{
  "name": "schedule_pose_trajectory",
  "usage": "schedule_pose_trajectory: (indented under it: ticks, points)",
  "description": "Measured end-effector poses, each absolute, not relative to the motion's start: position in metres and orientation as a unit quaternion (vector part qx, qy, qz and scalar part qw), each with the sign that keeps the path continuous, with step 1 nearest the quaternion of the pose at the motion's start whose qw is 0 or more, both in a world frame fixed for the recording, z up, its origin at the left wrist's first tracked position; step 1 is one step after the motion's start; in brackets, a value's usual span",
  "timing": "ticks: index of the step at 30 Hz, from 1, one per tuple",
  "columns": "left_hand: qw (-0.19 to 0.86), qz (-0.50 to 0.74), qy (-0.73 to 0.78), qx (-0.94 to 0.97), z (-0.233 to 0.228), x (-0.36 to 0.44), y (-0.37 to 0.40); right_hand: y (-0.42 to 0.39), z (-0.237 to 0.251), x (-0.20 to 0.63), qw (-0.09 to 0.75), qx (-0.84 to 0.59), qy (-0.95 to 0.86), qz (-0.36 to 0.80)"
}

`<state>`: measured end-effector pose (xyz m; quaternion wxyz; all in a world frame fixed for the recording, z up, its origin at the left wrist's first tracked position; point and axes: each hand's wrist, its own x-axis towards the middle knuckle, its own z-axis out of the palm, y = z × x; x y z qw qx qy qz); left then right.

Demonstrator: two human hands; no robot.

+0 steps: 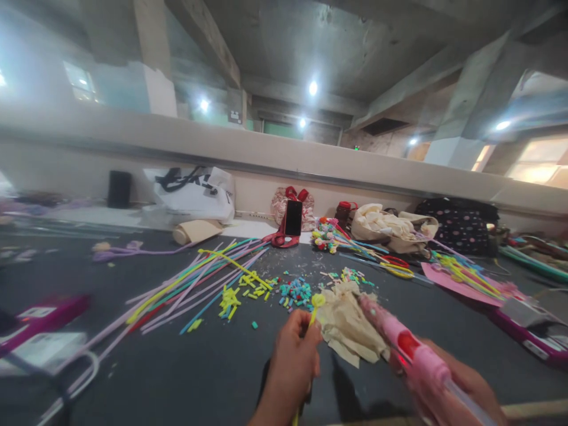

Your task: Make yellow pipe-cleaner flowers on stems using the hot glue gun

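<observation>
Fingers (306, 331) of the left hand (290, 364) are pinched tight on a thin yellow stick (316, 305) with a little round top, held just above the bench (213, 373). Over on the other side, the right hand (461, 390) is wrapped around a pink glue gun (402, 343) (blurry), its tip over a crumpled tan paper (346, 325). The bench is dark and flat, under a grey concrete ceiling with bright lamps. Long skinny colored sticks (199, 284) and tiny cut bits (295, 293) lie scattered near the paper.

Phone (293, 218), white bag (195, 198), scattered colored sticks (195, 284)
</observation>
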<state>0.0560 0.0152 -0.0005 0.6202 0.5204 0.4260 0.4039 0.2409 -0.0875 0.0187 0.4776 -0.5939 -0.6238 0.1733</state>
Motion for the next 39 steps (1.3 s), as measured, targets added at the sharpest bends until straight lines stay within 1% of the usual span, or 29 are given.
schedule_pose_trajectory:
  ticks: [3,5,6,9,14,19,24,27,30,31,33,35,39]
  points:
    - [0.668,0.409,0.386,0.488,0.000,0.055,0.015,-0.087,0.026,0.263,0.379,-0.576,-0.724,-0.010]
    - [0.691,0.410,0.371,0.467,0.003,0.054,0.014,-0.083,0.024,0.270,0.310,-0.562,-0.762,-0.082]
    - [0.697,0.411,0.368,0.459,0.004,0.054,0.013,-0.079,0.021,0.271,0.279,-0.560,-0.774,-0.097]
    - [0.705,0.414,0.363,0.447,0.008,0.052,0.012,-0.067,0.012,0.266,0.228,-0.565,-0.787,-0.100]
    - [0.700,0.423,0.370,0.440,0.006,0.052,0.013,-0.048,0.008,0.249,0.215,-0.584,-0.779,-0.076]
    - [0.706,0.428,0.363,0.431,0.004,0.052,0.016,-0.045,0.005,0.241,0.183,-0.607,-0.773,-0.040]
    - [0.711,0.429,0.356,0.428,0.005,0.051,0.012,-0.047,0.004,0.240,0.173,-0.610,-0.772,-0.044]
    - [0.733,0.412,0.345,0.418,0.006,0.049,0.011,-0.049,0.007,0.241,0.183,-0.593,-0.781,-0.072]
    - [0.779,0.369,0.307,0.403,0.007,0.047,0.013,-0.054,0.015,0.239,0.254,-0.564,-0.779,-0.102]
    - [0.796,0.353,0.287,0.400,0.007,0.046,0.014,-0.056,0.018,0.236,0.288,-0.557,-0.774,-0.087]
    - [0.822,0.331,0.245,0.393,0.007,0.044,0.015,-0.058,0.028,0.226,0.344,-0.551,-0.760,-0.010]
    - [0.836,0.326,0.216,0.386,0.009,0.044,0.015,-0.058,0.037,0.214,0.378,-0.557,-0.735,0.078]
    - [0.839,0.340,0.207,0.369,0.011,0.044,0.013,-0.047,0.045,0.191,0.432,-0.570,-0.676,0.175]
